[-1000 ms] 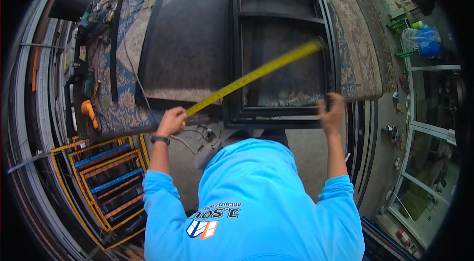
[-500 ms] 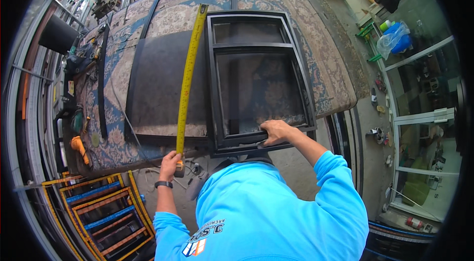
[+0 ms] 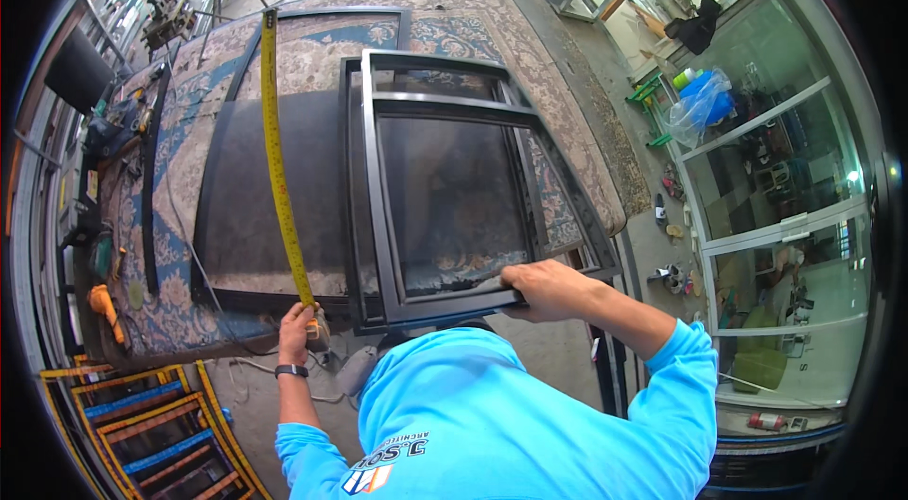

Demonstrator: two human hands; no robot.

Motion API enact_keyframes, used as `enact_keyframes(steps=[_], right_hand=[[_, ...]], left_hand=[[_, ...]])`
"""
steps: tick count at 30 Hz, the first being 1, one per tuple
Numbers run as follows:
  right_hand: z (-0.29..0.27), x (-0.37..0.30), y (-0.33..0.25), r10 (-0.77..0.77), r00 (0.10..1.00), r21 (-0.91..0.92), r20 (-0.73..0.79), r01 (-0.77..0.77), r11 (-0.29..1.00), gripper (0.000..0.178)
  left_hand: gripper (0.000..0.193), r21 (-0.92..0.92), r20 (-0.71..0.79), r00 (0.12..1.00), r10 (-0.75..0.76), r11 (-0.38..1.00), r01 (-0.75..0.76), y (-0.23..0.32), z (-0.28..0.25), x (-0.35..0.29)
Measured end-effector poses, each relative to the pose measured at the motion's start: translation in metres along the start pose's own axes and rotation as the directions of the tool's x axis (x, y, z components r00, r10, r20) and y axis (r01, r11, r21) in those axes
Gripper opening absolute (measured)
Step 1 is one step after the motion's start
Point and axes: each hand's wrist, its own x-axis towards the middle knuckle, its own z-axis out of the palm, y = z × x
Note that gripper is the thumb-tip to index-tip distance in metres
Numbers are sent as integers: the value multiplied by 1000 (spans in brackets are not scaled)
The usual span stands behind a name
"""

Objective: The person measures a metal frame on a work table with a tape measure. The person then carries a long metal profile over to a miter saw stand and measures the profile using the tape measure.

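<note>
My left hand (image 3: 295,328), with a dark band on its wrist, is closed round a tape measure (image 3: 319,332). Its yellow blade (image 3: 277,159) is drawn far out, over a larger dark frame (image 3: 198,254) and the dark panel (image 3: 255,188) in it. My right hand (image 3: 553,290) grips the near rail of a black window frame (image 3: 382,216) with a crossbar near its far end. That frame sits raised and tilted over a second black frame (image 3: 354,207), which shows along its left side. My right fingertips are partly hidden at the rail.
A patterned carpet (image 3: 558,93) covers the worktable. Tools (image 3: 118,136) and an orange-handled tool (image 3: 106,311) lie along its left edge. Taped racks (image 3: 156,429) stand at lower left. To the right are glass-panelled doors (image 3: 757,178) and a blue bundle in plastic (image 3: 702,105).
My right hand has raised and tilted the upper frame, so the frame under it now shows at its left. The tape blade leans the other way, its far end now to the left.
</note>
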Motion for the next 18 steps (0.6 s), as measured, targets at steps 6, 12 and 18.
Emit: enact_keyframes(steps=[6,12,18], right_hand=[[4,-46,79,134,988,-60,-74,-139,989,31],[35,-60,257,205,951,-110,-229,-235,966,29],[85,-91,408,253,953,-153,-168,-279,948,37]], left_hand=[[17,-2,-80,997,3,1000,-3,-13,34,4],[18,-31,-115,993,6,999,-9,-21,65,-23],[21,-20,-246,969,26,999,-32,-34,85,-92]])
